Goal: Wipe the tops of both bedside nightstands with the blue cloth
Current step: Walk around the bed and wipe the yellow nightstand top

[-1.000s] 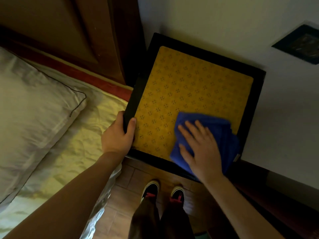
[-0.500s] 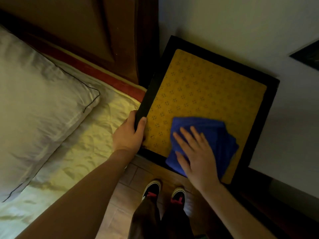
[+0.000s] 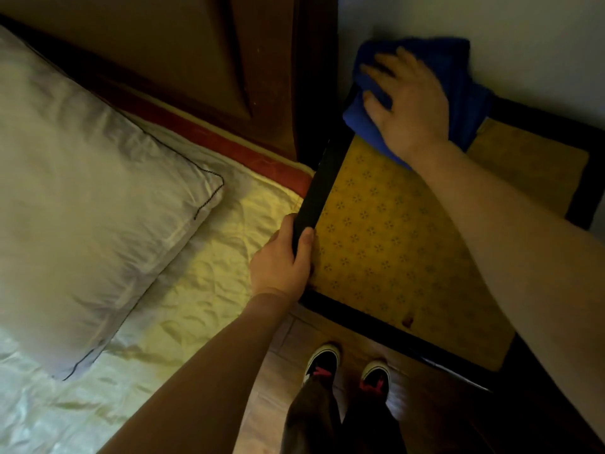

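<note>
A nightstand with a yellow patterned top and a black frame stands right of the bed. The folded blue cloth lies at its far left corner, against the wall. My right hand presses flat on the cloth with fingers spread, covering most of it. My left hand grips the black left edge of the nightstand near its front corner, thumb on top. Only this one nightstand is in view.
The bed lies to the left with a white pillow and a pale yellow sheet. A dark wooden headboard rises behind it. A white wall backs the nightstand. My two shoes stand on the wooden floor below.
My right hand has slid the blue cloth from the front of the top to the far left corner by the wall. My left hand still grips the left edge.
</note>
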